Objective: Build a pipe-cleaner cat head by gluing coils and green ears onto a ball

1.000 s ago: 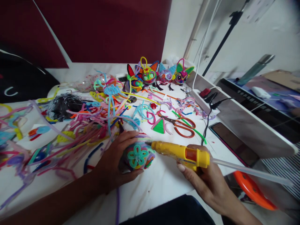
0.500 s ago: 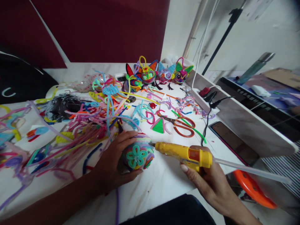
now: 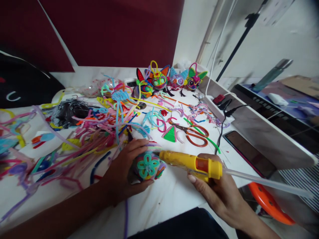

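Observation:
My left hand [image 3: 127, 169] wraps round the left side of a ball covered in coloured pipe cleaners [image 3: 148, 181], which rests on the white table. A turquoise pipe-cleaner flower [image 3: 148, 165] faces me on its front. My right hand [image 3: 221, 192] grips a yellow hot glue gun [image 3: 186, 161], with a long clear glue stick [image 3: 264, 181] sticking out of its back. The gun's nozzle meets the upper right of the ball; whether it touches cannot be made out. Just beyond lie a green felt-like triangle [image 3: 169, 134] and orange-handled scissors [image 3: 196, 132].
Loose pipe cleaners [image 3: 92, 132] heap over the left of the table. Several finished eared balls [image 3: 159, 80] stand along the back. To the right are a phone [image 3: 249, 152], a power strip [image 3: 221, 108] with black cables and a raised table edge [image 3: 269, 136]. An orange stool [image 3: 270, 204] stands below.
The glue gun has moved slightly left, its nozzle now further over the top of the ball. My left hand keeps its hold. The whole view has shifted a little.

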Available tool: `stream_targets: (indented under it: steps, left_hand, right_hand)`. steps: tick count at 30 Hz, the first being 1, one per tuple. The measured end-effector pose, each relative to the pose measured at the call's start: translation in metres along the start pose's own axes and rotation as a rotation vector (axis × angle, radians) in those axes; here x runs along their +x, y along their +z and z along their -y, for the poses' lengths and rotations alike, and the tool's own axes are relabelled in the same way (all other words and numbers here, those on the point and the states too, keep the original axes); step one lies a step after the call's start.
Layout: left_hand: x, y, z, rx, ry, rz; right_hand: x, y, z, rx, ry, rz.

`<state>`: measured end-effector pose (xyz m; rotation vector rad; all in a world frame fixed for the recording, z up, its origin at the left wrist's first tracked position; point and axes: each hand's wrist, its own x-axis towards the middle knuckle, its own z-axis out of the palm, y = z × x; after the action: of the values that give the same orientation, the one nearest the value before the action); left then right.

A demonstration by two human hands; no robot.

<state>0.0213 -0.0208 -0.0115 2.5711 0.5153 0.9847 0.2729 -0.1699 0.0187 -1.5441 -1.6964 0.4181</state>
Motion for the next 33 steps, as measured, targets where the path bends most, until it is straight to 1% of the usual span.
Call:
stream_targets:
  steps: [9, 16, 19, 23, 28, 33]
  left_hand:
    - [-0.0020, 0.0038, 0.0013, -0.037, -0.007, -0.034]
    - [-0.0016, 0.0023, 0.0007, -0.020, 0.009, -0.016]
    - [-0.0015, 0.0018, 0.0006, -0.018, 0.008, -0.004]
    - [-0.0011, 0.0023, 0.0007, -0.024, 0.017, -0.017]
    - [-0.0018, 0.0021, 0.0011, -0.020, 0.010, -0.013]
    - [-0.0014, 0.0016, 0.0008, -0.021, 0.020, -0.008]
  right_hand:
    - [0.0019, -0.0009, 0.0029, -0.035, -0.042, 0.024]
    - [0.0021, 0.0005, 0.0028, -0.032, -0.060, 0.018]
    - [0.0008, 0.0003, 0.0020, -0.037, -0.042, 0.008]
    - [-0.0002, 0.0003, 0.0021, -0.052, -0.030, -0.001]
    - [0.0032, 0.0000, 0.0049, -0.054, -0.076, 0.031]
    - [0.0026, -0.0015, 0.0044, -0.079, -0.066, 0.047]
